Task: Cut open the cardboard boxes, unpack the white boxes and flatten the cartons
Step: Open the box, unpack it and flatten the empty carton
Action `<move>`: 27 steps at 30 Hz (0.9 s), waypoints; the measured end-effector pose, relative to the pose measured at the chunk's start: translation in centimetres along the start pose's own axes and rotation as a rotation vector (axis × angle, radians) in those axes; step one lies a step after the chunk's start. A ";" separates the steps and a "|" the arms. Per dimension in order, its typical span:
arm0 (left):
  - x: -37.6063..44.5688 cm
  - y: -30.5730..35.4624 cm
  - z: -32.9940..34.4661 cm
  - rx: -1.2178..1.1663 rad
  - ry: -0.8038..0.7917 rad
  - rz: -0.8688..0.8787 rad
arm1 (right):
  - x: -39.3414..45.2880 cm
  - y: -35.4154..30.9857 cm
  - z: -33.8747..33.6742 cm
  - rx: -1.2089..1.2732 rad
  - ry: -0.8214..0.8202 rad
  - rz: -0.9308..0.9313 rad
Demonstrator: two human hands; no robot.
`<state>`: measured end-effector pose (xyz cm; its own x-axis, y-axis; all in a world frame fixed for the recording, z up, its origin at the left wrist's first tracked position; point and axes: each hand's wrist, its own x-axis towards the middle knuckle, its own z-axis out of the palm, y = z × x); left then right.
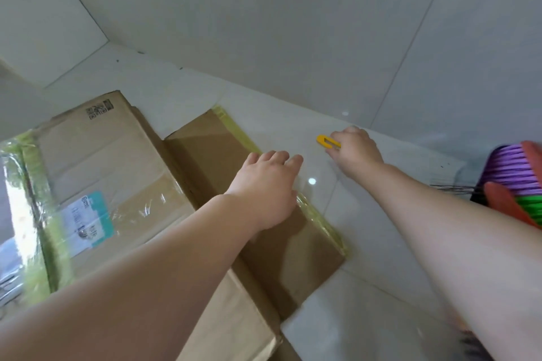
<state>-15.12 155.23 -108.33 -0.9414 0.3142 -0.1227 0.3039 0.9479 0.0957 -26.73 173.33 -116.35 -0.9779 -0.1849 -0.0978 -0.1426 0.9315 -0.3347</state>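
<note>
A flattened brown carton (pixel 123 173) lies on the white tiled floor, with yellowish tape along its edges and a teal-and-white label on top. One flap (pixel 281 246) spreads out to the right. My left hand (pixel 269 184) rests palm down on that flap's taped edge, fingers together. Farther right, my right hand (pixel 356 149) is on the floor, its fingers closed around a small yellow box cutter (pixel 324 140) whose tip sticks out to the left. No white boxes are in view.
A broom (pixel 516 182) with purple and green bristles and orange parts lies at the right edge. A shiny plastic-wrapped item (pixel 11 202) sits at the far left, against the carton. The wall (pixel 264 9) meets the floor just behind the carton.
</note>
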 end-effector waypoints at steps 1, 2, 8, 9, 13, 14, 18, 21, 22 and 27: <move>-0.5 -0.2 -0.3 -0.003 0.007 0.005 | -0.6 -1.2 -0.8 0.022 0.014 -0.031; -1.2 -0.6 -0.9 -0.004 0.019 0.011 | -1.2 -2.6 -1.8 0.037 0.027 -0.069; -8.2 -7.3 -6.0 0.039 0.116 -0.014 | -7.1 -15.9 -6.3 0.046 0.057 -0.489; -10.0 -8.9 -6.6 0.049 0.121 -0.041 | -8.4 -18.3 -6.6 0.050 0.053 -0.562; -17.9 -14.7 -7.9 0.030 0.030 -0.166 | -14.0 -26.8 -5.8 -0.077 -0.056 -0.775; -19.8 -15.9 -7.9 0.033 -0.028 -0.165 | -15.2 -28.4 -5.1 -0.139 -0.097 -0.810; -25.4 -19.0 -6.6 0.019 -0.158 -0.085 | -18.9 -32.6 -2.2 -0.288 -0.223 -0.874; -26.4 -19.6 -5.5 0.002 -0.138 -0.045 | -20.2 -33.8 -0.9 -0.346 -0.269 -0.842; -26.5 -19.6 -5.3 -0.010 -0.130 -0.045 | -20.5 -34.1 -0.6 -0.360 -0.280 -0.824; -27.1 -20.0 -4.5 -0.023 -0.087 -0.045 | -21.2 -34.8 0.4 -0.361 -0.334 -0.726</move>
<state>3.69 127.48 -102.49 -0.9375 0.2753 -0.2128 0.2569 0.9601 0.1103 -0.94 144.73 -103.02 -0.5390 -0.7997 -0.2643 -0.8072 0.5801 -0.1092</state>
